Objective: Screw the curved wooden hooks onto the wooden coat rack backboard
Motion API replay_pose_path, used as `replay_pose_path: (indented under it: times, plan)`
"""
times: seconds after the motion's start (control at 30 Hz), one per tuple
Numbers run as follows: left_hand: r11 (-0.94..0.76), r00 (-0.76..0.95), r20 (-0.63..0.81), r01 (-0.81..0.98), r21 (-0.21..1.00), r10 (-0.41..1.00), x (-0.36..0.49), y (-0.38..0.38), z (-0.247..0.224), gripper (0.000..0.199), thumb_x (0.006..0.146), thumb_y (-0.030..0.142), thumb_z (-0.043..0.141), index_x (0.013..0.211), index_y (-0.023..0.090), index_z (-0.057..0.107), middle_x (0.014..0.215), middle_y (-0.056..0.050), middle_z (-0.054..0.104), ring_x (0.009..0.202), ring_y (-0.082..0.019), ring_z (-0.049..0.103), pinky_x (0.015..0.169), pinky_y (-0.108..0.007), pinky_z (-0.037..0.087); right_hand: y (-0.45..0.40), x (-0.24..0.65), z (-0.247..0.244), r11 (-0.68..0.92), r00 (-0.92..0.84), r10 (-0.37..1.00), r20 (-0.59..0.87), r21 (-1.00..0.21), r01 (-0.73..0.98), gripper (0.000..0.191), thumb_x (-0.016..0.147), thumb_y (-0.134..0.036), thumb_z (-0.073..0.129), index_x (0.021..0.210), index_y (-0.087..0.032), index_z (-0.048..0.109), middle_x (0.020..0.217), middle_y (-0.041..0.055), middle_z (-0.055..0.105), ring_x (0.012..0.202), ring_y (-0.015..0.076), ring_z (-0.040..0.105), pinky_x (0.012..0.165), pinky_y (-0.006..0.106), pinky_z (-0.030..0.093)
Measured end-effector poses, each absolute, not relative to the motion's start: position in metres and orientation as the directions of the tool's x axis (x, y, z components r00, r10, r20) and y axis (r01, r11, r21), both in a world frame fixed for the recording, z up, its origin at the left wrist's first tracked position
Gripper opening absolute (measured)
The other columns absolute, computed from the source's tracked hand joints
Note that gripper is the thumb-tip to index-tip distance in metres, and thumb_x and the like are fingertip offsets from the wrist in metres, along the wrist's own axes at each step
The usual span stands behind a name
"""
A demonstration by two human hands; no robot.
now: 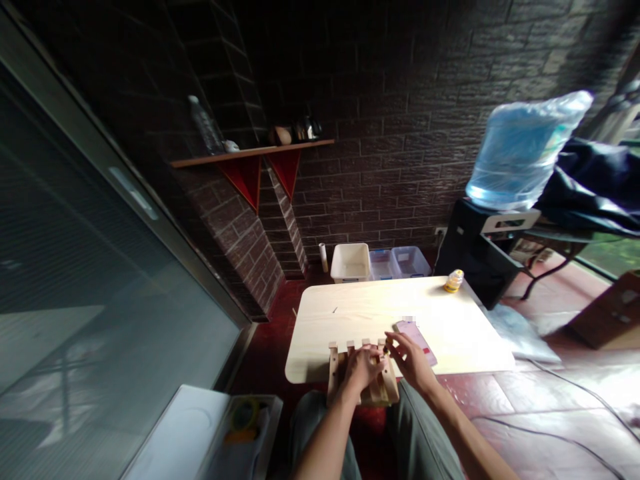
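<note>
A small slatted wooden frame (334,379) with several upright blocks along its far side rests at the table's near edge, above my lap. My left hand (364,367) lies over its slats with the fingers curled against the wood near its right side. At the right end, my right hand (407,357) pinches a small dark piece (386,350), too small to make out, against the frame. The two sets of fingertips are close together. Beside my right hand lies a flat pinkish rectangular item (416,339) with a red patch.
On the pale table (320,327) are a thin dark piece (335,310) and a small yellow-labelled container (454,281). Plastic bins (351,263) stand beyond. A water dispenser (463,247) is at the right, an open case (267,427) at lower left. Cables (545,437) cross the floor.
</note>
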State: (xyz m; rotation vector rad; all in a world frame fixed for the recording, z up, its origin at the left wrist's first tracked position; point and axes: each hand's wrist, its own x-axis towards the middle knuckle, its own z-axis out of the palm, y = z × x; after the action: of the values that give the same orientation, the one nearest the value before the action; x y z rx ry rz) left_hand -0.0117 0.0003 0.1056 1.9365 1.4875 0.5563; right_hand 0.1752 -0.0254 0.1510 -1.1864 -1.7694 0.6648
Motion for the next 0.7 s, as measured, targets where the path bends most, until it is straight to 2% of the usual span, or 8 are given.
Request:
replay_pose_path:
  times: [0.17, 0.2, 0.33, 0.4, 0.5, 0.6, 0.7]
  plan:
    - [-0.222, 0.313, 0.008, 0.654, 0.723, 0.950, -0.011, 0.000, 0.112, 0.024, 0.082, 0.040, 0.063, 0.093, 0.026, 0.079, 0.113, -0.005, 0.077, 0.106, -0.027, 0.070, 0.102, -0.041, 0.052, -0.028, 0.172, 0.151, 0.430, -0.165, 0.900, 0.403, -0.768, 0.474, 0.041, 0.103, -0.033, 0.047, 0.140, -0.024, 0.060, 0.131, 0.0148, 0.068, 0.100, 0.0233, 0.073, 0.086, 0.039, 0.061]
    - [-0.224, 0.315, 0.009, 0.652, 0.724, 0.949, -0.010, -0.001, 0.113, 0.024, 0.082, 0.040, 0.063, 0.093, 0.026, 0.079, 0.112, -0.005, 0.077, 0.105, -0.028, 0.070, 0.101, -0.042, 0.052, -0.028, 0.172, 0.152, 0.436, -0.165, 0.897, 0.409, -0.767, 0.471, 0.040, 0.103, -0.032, 0.047, 0.140, -0.024, 0.060, 0.129, 0.0146, 0.069, 0.098, 0.0231, 0.073, 0.085, 0.039, 0.061]
    - [-0.218, 0.312, 0.001, 0.660, 0.719, 0.950, -0.009, -0.001, 0.116, 0.024, 0.082, 0.039, 0.062, 0.092, 0.025, 0.079, 0.111, -0.006, 0.077, 0.103, -0.028, 0.069, 0.098, -0.042, 0.054, -0.028, 0.169, 0.157, 0.433, -0.185, 0.901, 0.393, -0.779, 0.454, 0.039, 0.103, -0.036, 0.048, 0.137, -0.024, 0.063, 0.120, 0.0138, 0.071, 0.074, 0.0180, 0.072, 0.072, 0.035, 0.062]
    - [-0.219, 0.314, 0.000, 0.662, 0.717, 0.949, -0.008, -0.001, 0.117, 0.023, 0.082, 0.038, 0.063, 0.091, 0.025, 0.079, 0.111, -0.006, 0.077, 0.101, -0.027, 0.069, 0.097, -0.040, 0.054, -0.027, 0.169, 0.159, 0.423, -0.189, 0.906, 0.380, -0.790, 0.443, 0.038, 0.103, -0.038, 0.049, 0.134, -0.024, 0.065, 0.115, 0.0131, 0.072, 0.070, 0.0175, 0.071, 0.067, 0.034, 0.061]
    - [-0.232, 0.327, 0.005, 0.659, 0.716, 0.945, -0.010, -0.001, 0.117, 0.023, 0.081, 0.038, 0.063, 0.092, 0.026, 0.079, 0.109, -0.005, 0.077, 0.101, -0.026, 0.069, 0.097, -0.039, 0.054, -0.027, 0.169, 0.159, 0.414, -0.174, 0.910, 0.376, -0.800, 0.433, 0.036, 0.102, -0.040, 0.052, 0.131, -0.023, 0.066, 0.115, 0.0130, 0.072, 0.072, 0.0181, 0.071, 0.066, 0.034, 0.061]
    - [-0.236, 0.332, 0.007, 0.656, 0.717, 0.943, -0.011, 0.000, 0.117, 0.022, 0.081, 0.037, 0.063, 0.091, 0.025, 0.079, 0.113, -0.005, 0.077, 0.104, -0.026, 0.069, 0.099, -0.039, 0.052, -0.029, 0.168, 0.155, 0.418, -0.172, 0.908, 0.382, -0.804, 0.422, 0.036, 0.101, -0.035, 0.051, 0.133, -0.023, 0.064, 0.126, 0.0148, 0.069, 0.074, 0.0169, 0.071, 0.073, 0.035, 0.062]
    - [-0.236, 0.334, 0.004, 0.658, 0.715, 0.943, -0.011, 0.000, 0.116, 0.021, 0.081, 0.036, 0.064, 0.090, 0.024, 0.079, 0.114, -0.006, 0.076, 0.104, -0.026, 0.069, 0.100, -0.039, 0.052, -0.032, 0.166, 0.154, 0.434, -0.191, 0.901, 0.390, -0.801, 0.413, 0.036, 0.101, -0.029, 0.049, 0.133, -0.023, 0.063, 0.130, 0.0149, 0.067, 0.094, 0.0213, 0.073, 0.084, 0.037, 0.062]
